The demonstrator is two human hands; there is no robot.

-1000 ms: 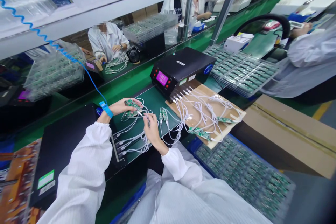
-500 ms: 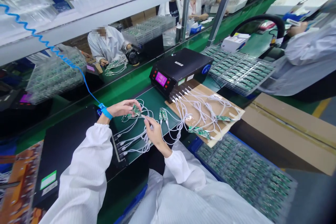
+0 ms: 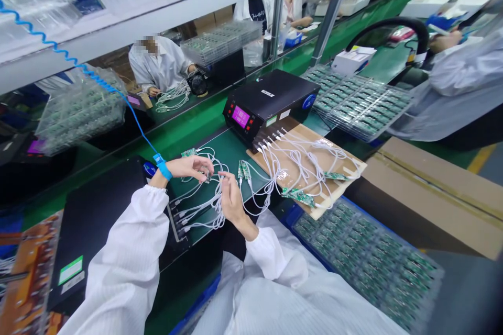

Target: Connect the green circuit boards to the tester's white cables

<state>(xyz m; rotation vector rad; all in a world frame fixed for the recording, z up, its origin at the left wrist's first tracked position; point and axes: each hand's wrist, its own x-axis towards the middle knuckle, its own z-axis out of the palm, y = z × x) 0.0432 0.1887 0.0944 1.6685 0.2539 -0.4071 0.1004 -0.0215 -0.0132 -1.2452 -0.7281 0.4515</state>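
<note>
My left hand [image 3: 193, 167], with a blue wrist strap [image 3: 162, 167], has its fingers curled round a small circuit board [image 3: 208, 176], seen nearly edge-on and mostly hidden. Just to the right, my right hand [image 3: 232, 200] has thumb and forefinger together at a thin white cable [image 3: 220, 173]; its plug is too small to make out. Under both hands lie several white cables [image 3: 214, 208] running from a black box [image 3: 104, 220] at the left. Another green board [image 3: 188, 152] lies behind my left hand, and a pair of boards [image 3: 244, 169] lies right of my right hand.
A black tester [image 3: 271, 102] with a lit pink screen stands ahead. Its cables run over a cardboard sheet [image 3: 271, 165] bearing boards. Trays of boards [image 3: 361, 261] sit at the lower right and right [image 3: 361, 102]. A closed carton [image 3: 436, 193] stands right. Co-workers sit beyond.
The board in my left hand has turned from face-on to nearly edge-on. My right hand has drawn slightly right, away from the board, widening the gap between the hands.
</note>
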